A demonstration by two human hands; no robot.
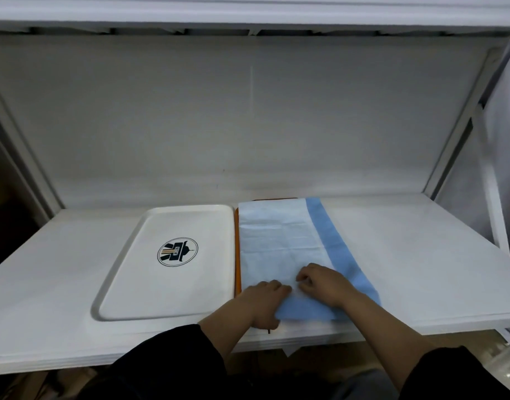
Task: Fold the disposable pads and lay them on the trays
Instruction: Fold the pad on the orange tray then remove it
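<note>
A disposable pad [279, 235], white with a blue band along its right and near edges, lies spread over an orange tray [237, 255] of which only a thin left rim shows. My left hand [262, 301] grips the pad's near edge, thumb under the blue border. My right hand [320, 281] sits just beside it with curled fingers pinching the white sheet. A white tray [132, 272] with a round dark logo [177, 252] lies to the left, with nothing on it.
Both trays sit on a white shelf-like table [406, 255] with a white back wall. Slanted white frame posts [461, 116] rise at the right and left. Stacked white sheets show along the table's front edge [75, 359].
</note>
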